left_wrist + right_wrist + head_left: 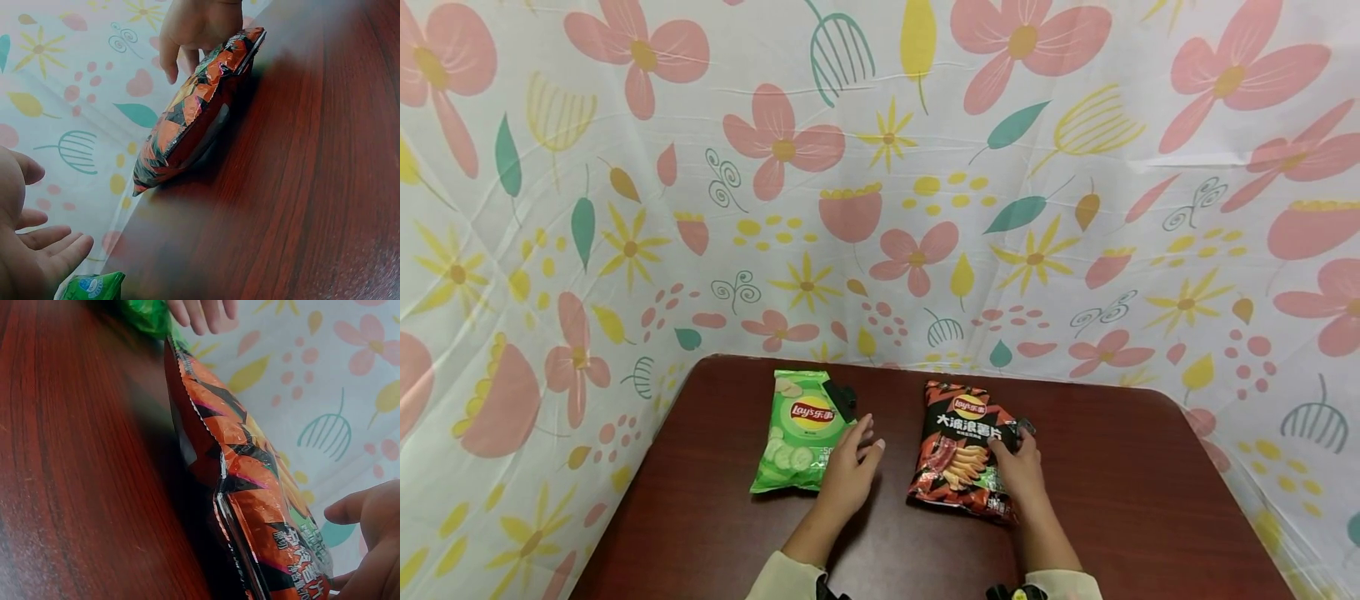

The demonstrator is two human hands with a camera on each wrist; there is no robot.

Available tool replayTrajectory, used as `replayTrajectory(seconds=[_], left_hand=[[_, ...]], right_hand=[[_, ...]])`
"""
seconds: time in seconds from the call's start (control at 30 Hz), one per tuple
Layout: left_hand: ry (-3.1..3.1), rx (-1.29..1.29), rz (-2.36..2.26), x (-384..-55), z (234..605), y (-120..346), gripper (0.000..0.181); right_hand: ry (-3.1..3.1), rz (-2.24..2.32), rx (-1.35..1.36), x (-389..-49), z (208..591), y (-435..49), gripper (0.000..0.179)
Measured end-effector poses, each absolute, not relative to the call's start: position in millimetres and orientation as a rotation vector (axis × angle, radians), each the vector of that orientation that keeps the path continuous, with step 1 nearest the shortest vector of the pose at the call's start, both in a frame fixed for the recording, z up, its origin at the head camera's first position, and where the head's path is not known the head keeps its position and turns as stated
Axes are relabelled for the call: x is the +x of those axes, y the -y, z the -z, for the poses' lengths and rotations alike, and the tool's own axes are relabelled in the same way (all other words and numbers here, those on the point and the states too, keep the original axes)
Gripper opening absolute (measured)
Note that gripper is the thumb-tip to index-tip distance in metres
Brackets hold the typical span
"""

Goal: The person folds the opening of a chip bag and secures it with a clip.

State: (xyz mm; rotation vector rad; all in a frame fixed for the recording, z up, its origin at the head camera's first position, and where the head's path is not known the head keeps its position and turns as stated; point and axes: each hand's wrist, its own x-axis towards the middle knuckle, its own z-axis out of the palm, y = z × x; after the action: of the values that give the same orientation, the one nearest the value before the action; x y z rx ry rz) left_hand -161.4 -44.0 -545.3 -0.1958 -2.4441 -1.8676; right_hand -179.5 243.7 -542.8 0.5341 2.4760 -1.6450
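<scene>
A red and black Lay's chip bag [958, 454] lies face up on the table. My right hand [1021, 471] is at its right edge, thumb over the front and fingers beside a small dark object [1025, 425]. In the right wrist view, the thumb [347, 509] stretches out, apart from the bag's front. A green Lay's chip bag [797, 429] lies to the left. My left hand [850, 471] is over its lower right side, fingers loosely extended and holding nothing visible. A black object [841, 400], its kind unclear, sits at the green bag's upper right edge.
Both bags are on a dark red-brown wooden table [1150, 500]. Behind it and along the sides hangs a white cloth [880, 133] printed with flowers and leaves. Between the bags is a strip of bare tabletop.
</scene>
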Motion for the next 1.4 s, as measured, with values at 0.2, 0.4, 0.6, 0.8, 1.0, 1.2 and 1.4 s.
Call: replayTrajectory(seconds=[0.2, 0.4, 0.6, 0.8, 1.0, 1.2, 1.4], left_hand=[[2.468, -0.185, 1.889, -160.9, 547.6, 42.1, 0.058], [2.478, -0.186, 1.904, -160.4, 548.7, 40.0, 0.058], [2.528, -0.184, 1.953, -157.8, 550.8, 36.6, 0.061], [2.608, -0.183, 1.934, -154.7, 552.5, 32.0, 0.062], [2.672, -0.239, 1.898, -151.3, 553.8, 29.1, 0.06], [2.685, -0.271, 1.914, -152.2, 559.7, 26.1, 0.06], [2.697, -0.273, 1.943, -151.9, 561.6, 22.5, 0.059]], right_hand=[[-2.412, 1.691, 0.516, -178.4, 539.5, -238.0, 0.088], [-2.403, 1.725, 0.499, -178.9, 539.7, -233.9, 0.085], [-2.387, 1.738, 0.491, -177.8, 542.6, -232.1, 0.079], [-2.376, 1.748, 0.483, -176.9, 546.0, -229.6, 0.074], [-2.354, 1.786, 0.455, -175.9, 546.3, -224.6, 0.072], [-2.361, 1.787, 0.478, -174.4, 544.9, -219.7, 0.071], [-2.324, 1.828, 0.48, -173.7, 544.4, -216.0, 0.071]])
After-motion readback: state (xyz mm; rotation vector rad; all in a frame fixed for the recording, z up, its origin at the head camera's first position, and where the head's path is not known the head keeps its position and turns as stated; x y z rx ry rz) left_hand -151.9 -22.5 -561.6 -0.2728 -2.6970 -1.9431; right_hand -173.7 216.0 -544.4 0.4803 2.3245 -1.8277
